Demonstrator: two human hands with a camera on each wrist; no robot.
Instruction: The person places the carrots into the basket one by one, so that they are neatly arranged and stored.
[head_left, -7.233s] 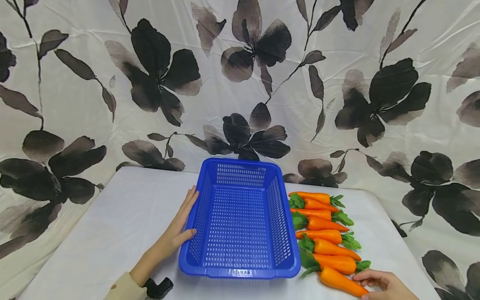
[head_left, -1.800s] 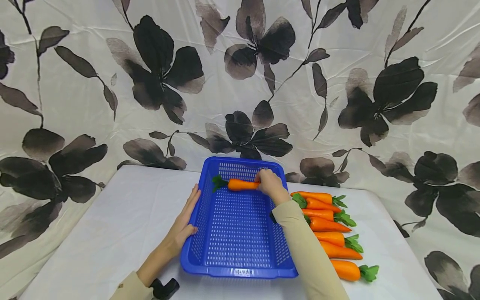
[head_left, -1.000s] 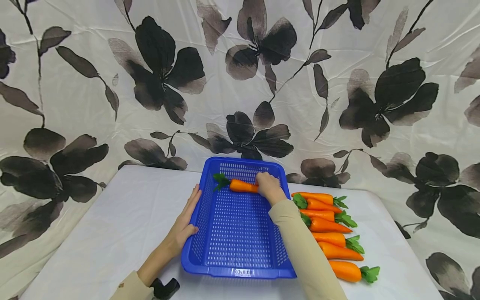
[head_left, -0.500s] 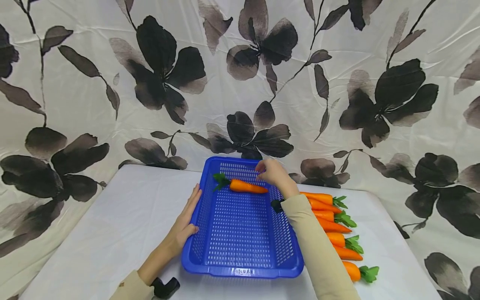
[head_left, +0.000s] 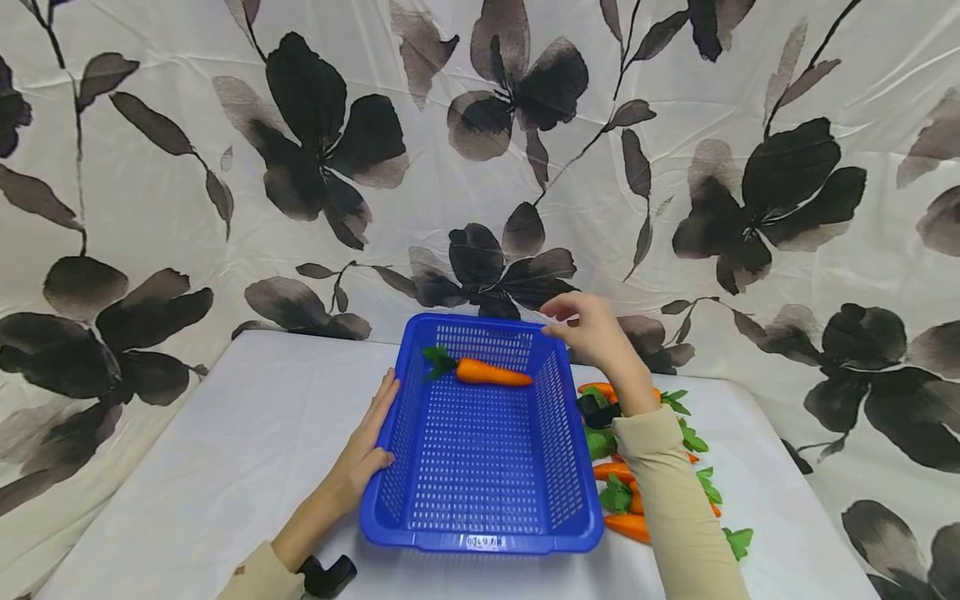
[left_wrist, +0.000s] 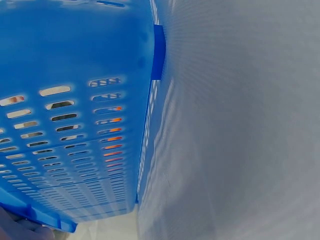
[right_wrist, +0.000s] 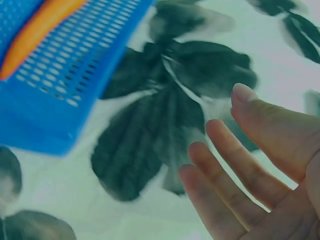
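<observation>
A blue plastic basket with slotted walls stands in the middle of the table. One orange carrot with green leaves lies across its far end, leaves toward the left. My left hand rests along the basket's left rim, fingers straight. Over the far right corner of the basket hovers my right hand, holding nothing; the right wrist view shows its fingers relaxed and apart. In that view the basket and the carrot appear at upper left.
Several more carrots lie in a column to the right of the basket, partly hidden by the right sleeve. A white cloth covers the table. Behind it hangs a floral fabric backdrop.
My right hand took the nearest carrot from the column, laid it in the basket's far end, let go, and has risen off to the right. My left hand has stayed on the rim.
</observation>
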